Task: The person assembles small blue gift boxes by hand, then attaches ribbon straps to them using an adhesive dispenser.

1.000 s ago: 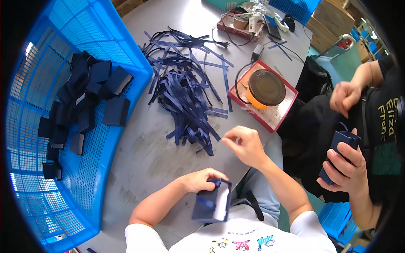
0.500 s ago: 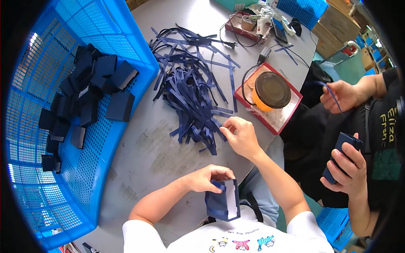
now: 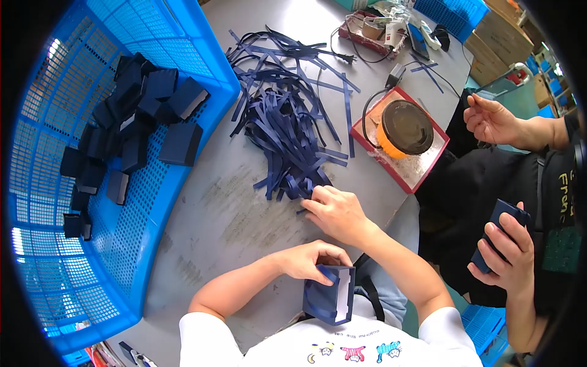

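Observation:
My left hand (image 3: 310, 260) is closed round the top of a small navy box (image 3: 323, 301), held upright close to my shirt. A navy ribbon loop lies on the box, near my thumb, and its open side shows a white inside. My right hand (image 3: 335, 211) is at the near end of a heap of navy ribbons (image 3: 284, 134). Its fingers are pinched together, with a short dark ribbon end (image 3: 301, 211) poking out beside the fingertips.
At left stands a blue plastic basket (image 3: 202, 131) with several navy boxes (image 3: 181, 144). An orange pot with a dark top (image 3: 406, 128) sits in a red tray (image 3: 422, 177). On the right, a co-worker's hand (image 3: 507, 251) holds another navy box (image 3: 496, 235). Cords cross the table's back.
My right hand has drawn back from the heap toward me and to the left, fingers pinched. The co-worker's upper hand has shifted, and its ribbon strip no longer shows clearly.

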`<state>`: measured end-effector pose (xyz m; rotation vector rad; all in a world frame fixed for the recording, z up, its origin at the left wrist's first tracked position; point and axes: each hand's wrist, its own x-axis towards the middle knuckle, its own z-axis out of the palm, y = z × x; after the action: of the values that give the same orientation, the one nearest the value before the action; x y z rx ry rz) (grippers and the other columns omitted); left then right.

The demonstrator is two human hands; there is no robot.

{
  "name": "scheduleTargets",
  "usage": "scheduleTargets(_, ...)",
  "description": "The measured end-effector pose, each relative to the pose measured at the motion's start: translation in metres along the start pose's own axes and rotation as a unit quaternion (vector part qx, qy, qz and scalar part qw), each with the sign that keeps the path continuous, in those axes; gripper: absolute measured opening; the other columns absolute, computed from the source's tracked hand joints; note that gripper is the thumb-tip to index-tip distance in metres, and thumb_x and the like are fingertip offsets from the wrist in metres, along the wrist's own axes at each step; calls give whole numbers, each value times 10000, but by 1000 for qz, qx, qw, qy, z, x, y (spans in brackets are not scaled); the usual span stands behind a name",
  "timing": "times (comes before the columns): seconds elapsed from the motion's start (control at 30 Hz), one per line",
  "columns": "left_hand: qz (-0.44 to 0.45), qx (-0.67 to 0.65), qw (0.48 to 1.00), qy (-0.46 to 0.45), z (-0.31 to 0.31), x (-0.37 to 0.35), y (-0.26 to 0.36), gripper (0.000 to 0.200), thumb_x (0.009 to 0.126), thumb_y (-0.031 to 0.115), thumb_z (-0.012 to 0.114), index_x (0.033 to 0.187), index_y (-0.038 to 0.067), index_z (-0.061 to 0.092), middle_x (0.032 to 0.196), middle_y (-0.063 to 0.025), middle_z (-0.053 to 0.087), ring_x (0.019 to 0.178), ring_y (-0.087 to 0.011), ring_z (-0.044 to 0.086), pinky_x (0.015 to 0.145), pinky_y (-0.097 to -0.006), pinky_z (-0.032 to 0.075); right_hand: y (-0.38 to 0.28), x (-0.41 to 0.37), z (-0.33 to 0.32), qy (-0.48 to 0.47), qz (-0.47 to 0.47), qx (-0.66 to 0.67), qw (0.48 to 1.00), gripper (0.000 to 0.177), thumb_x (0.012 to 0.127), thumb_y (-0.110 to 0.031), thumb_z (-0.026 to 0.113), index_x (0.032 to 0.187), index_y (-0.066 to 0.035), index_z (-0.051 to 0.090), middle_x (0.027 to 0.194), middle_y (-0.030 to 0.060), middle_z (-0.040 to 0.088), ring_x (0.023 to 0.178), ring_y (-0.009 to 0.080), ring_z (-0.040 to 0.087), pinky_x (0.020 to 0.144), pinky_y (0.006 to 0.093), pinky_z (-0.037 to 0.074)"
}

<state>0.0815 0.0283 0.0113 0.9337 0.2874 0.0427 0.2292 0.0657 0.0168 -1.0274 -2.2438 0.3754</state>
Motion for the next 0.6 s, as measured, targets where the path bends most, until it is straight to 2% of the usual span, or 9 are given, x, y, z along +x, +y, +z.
scheduleTargets(0.03, -1, 2, 1000, 0, 2, 0, 0, 523, 601, -37, 709, 1097, 0, 548, 1077, -48, 561, 1000, -146, 526, 955, -297, 390, 0, 1, 2, -19, 15, -52, 998, 137, 637, -58, 682, 762, -102, 648, 712, 8, 523, 671, 174, 558, 526, 290, 454)
scheduleTargets(0.17, 9, 49, 999, 22, 4, -6, 3, 527, 627, -12, 719, 1119, -8, 529, 1085, -56, 559, 1003, -141, 523, 944, -291, 400, -23, 16, -35, 160, 34, 145, 976, 167, 619, 37, 675, 730, -38, 574, 871, 83, 598, 809, 274, 552, 729, 351, 443)
scheduleTargets(0.23, 11, 67, 997, 22, 2, -3, 4, 499, 643, -16, 702, 1108, -16, 523, 1068, -54, 555, 980, -132, 529, 926, -284, 411, -26, 16, -51, 202, 40, 259, 944, 169, 707, 74, 608, 837, -18, 551, 933, 112, 620, 898, 248, 568, 793, 346, 445)
scheduleTargets(0.3, 37, 32, 999, 7, 0, 0, 1, 469, 643, -35, 690, 1083, -18, 527, 1040, -46, 552, 959, -127, 534, 913, -277, 417, -35, 8, -65, 225, 112, 474, 844, 115, 888, -4, 479, 1004, -3, 471, 878, 134, 614, 809, 183, 580, 738, 306, 466)
scheduleTargets(0.33, 79, 32, 996, 17, 2, 0, 2, 394, 696, 11, 661, 1068, -12, 536, 961, -52, 582, 873, -113, 547, 822, -257, 441, -36, 6, -71, 254, 131, 501, 817, 169, 912, -42, 462, 1071, 12, 448, 829, 131, 613, 780, 174, 581, 731, 312, 469)
scheduleTargets(0.4, 79, 43, 995, 37, 2, -5, 5, 393, 698, 8, 661, 1070, -6, 535, 965, -49, 580, 878, -115, 545, 827, -260, 440, -34, 5, -86, 246, 174, 533, 791, 222, 914, -52, 456, 1126, 16, 449, 814, 129, 618, 775, 178, 589, 730, 311, 476)
scheduleTargets(0.43, 78, 50, 995, 48, 3, -3, 5, 392, 701, 6, 660, 1072, 0, 535, 969, -47, 579, 882, -116, 543, 832, -264, 438, -33, 0, -90, 246, 251, 559, 751, 252, 919, -79, 463, 1150, 23, 461, 807, 125, 628, 764, 186, 600, 733, 315, 479)
scheduleTargets(0.5, 57, 43, 996, 56, 0, -4, 4, 406, 693, -28, 665, 1077, 16, 538, 996, -46, 578, 942, -122, 537, 884, -282, 424, -18, -17, -96, 213, 356, 614, 672, 169, 908, -100, 506, 1005, 34, 546, 809, 133, 634, 662, 181, 596, 583, 280, 483)
scheduleTargets(0.6, 57, 13, 997, 49, -4, -4, 3, 432, 670, -81, 653, 1073, 17, 536, 1014, -36, 569, 972, -122, 530, 912, -280, 406, -7, -29, -103, 224, 423, 572, 666, 136, 882, -110, 563, 875, 21, 601, 677, 62, 592, 457, 74, 471, 386, 183, 331)
